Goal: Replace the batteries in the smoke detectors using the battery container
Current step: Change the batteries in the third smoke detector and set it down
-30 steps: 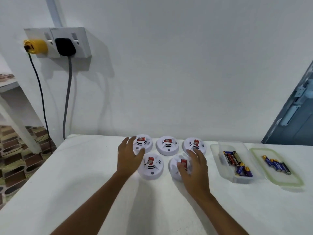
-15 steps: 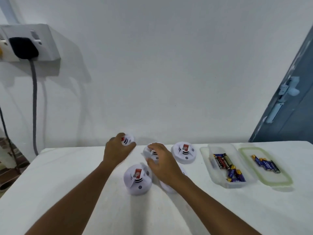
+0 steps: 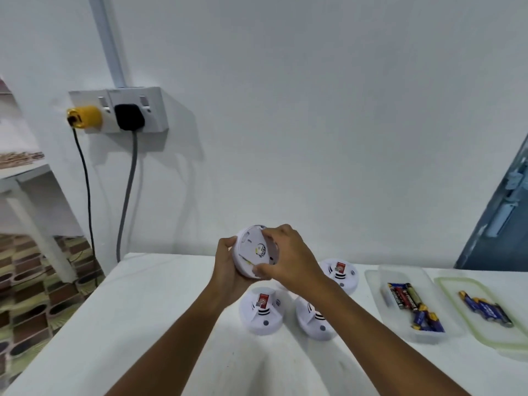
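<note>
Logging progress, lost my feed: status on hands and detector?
Both hands, left and right, grip one smoke detector, lifted, back facing camera. Battery container open, untouched. Nothing obstructing.

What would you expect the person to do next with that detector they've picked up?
Probably twist or lift the back cover off. Both the left hand and the right hand grip the raised smoke detector, underside facing the camera, its back already partly open, while batteries wait in the container.
</note>
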`<state>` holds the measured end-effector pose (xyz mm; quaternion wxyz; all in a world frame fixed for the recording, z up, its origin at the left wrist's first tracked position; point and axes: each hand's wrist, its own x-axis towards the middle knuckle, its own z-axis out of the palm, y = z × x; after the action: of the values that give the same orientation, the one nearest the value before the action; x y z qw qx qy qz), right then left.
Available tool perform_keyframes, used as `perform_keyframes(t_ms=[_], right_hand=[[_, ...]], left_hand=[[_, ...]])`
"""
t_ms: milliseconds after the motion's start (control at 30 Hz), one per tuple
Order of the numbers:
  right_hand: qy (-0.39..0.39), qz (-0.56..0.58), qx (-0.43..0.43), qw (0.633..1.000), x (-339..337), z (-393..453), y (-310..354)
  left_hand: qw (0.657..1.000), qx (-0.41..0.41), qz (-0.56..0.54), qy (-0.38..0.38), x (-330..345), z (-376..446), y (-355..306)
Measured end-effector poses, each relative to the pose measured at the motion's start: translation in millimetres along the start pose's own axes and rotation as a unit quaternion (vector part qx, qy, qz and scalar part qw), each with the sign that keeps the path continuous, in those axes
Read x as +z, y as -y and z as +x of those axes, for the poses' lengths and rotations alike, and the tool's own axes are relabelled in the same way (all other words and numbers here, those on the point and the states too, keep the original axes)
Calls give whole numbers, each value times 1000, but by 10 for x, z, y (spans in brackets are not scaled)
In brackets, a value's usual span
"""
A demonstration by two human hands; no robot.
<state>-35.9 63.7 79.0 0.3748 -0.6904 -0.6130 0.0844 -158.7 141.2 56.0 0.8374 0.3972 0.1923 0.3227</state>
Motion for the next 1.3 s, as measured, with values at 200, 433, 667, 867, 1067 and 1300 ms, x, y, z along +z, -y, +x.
perform_keyframes(t_ms=[200,433,667,867,1067,1300], right_hand=[[52,-71,-43,995,-162,-71,76],[47,-134,-90,986,-157,-273,67],[-67,32,-46,996,-52,-580,-91],[41,174,118,977,-104,-1002,-361],[320,-92,132,934,-6,-1427,-459],[354,-200,85,909,40,-1461,-443]], left_hand=[[998,-13,54,-20,15,-106,61],[991,-46,109,-64,102,-217,133],[992,-58,87,-66,190,-318,224],[993,-52,-1,-111,46,-417,295],[989,-78,-30,-126,-32,-503,437],[988,-91,-50,-111,100,-492,600]])
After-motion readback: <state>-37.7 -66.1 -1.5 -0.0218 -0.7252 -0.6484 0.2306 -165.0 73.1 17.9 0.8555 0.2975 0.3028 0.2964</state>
